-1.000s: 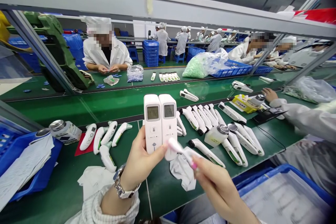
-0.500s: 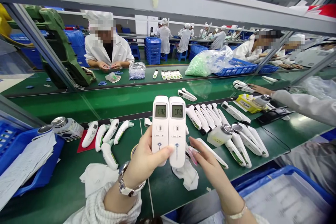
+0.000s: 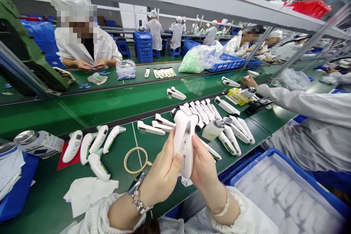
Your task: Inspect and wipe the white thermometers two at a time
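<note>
I see two white thermometers point(image 3: 184, 142) held together above the tabletop point(image 3: 49, 193) at mid-view, their long axis running from my wrists up and away, heads on top. My left hand point(image 3: 161, 175) clasps them from the left and my right hand point(image 3: 204, 170) from the right, so neither is nearer. The fingers point(image 3: 175, 162) of both hands pinch the pair. The screens are turned aside, and I can read no writing or brand
</note>
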Available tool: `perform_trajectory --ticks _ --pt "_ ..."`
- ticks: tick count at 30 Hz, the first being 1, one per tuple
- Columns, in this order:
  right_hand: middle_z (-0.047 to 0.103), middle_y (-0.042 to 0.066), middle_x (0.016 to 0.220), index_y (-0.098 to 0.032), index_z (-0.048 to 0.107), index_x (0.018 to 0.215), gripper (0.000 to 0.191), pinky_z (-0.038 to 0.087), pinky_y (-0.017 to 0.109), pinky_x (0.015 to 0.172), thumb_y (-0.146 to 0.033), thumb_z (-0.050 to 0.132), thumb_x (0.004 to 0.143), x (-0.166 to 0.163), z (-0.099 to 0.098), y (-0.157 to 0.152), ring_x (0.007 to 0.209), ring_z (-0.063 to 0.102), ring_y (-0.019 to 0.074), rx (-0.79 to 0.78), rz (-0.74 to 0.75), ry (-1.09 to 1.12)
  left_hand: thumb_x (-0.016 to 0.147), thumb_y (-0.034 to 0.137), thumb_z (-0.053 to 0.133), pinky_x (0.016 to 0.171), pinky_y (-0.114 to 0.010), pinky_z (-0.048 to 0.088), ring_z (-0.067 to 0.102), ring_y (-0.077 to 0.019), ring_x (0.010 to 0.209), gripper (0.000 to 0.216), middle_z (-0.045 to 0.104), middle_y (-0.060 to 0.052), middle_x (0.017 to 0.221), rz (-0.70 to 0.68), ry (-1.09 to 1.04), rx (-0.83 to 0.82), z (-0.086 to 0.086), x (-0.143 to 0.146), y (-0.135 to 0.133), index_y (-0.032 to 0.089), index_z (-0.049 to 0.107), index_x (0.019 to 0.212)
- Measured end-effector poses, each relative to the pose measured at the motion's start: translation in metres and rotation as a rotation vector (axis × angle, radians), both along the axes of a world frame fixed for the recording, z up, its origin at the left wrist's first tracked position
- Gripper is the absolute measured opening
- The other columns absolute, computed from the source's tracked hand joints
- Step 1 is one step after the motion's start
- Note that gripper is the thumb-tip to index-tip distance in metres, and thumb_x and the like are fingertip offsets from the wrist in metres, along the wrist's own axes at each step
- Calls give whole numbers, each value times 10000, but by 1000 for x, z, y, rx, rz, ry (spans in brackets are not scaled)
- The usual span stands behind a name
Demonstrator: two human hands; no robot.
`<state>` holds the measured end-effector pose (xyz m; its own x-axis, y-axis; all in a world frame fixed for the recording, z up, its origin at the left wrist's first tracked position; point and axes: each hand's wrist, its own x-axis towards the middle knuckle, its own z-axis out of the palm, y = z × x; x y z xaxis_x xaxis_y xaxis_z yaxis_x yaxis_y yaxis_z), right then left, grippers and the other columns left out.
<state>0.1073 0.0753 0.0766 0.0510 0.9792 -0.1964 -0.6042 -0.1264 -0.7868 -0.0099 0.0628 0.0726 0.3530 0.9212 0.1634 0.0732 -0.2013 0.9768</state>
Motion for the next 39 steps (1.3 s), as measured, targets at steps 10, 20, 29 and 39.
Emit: perform_trajectory --ticks 10,20,29,39 --pt "564 10 1249 -324 401 1275 534 477 414 940 -261 573 774 6 16 -18 1166 525 240 152 73 -65 907 366 436 1115 -349 251 303 -219 1342 477 350 -29 1461 59 -306 -161 -4 4 4 260 376 1369" --pt "634 32 1099 -336 206 1373 767 523 384 856 -236 658 762 9 11 -19 1000 622 223 153 122 -46 806 314 615 1064 -414 339 353 -262 1315 913 290 -80 1484 -158 -130 -134 -2 1 1 302 -33 1449" --pt "661 61 1020 -238 511 1201 486 539 284 608 -500 579 797 15 -11 -2 806 651 203 151 199 -151 711 216 658 548 -254 516 618 -160 662 907 609 -84 1100 -133 -287 -406 10 -2 3 319 127 1439" --pt "429 113 1353 -175 464 1257 421 362 511 999 -309 563 872 13 -71 201 1228 423 279 270 192 -1294 711 165 623 498 -206 471 487 -81 548 604 565 4 895 676 -765 -100 53 -96 13 373 432 1245"
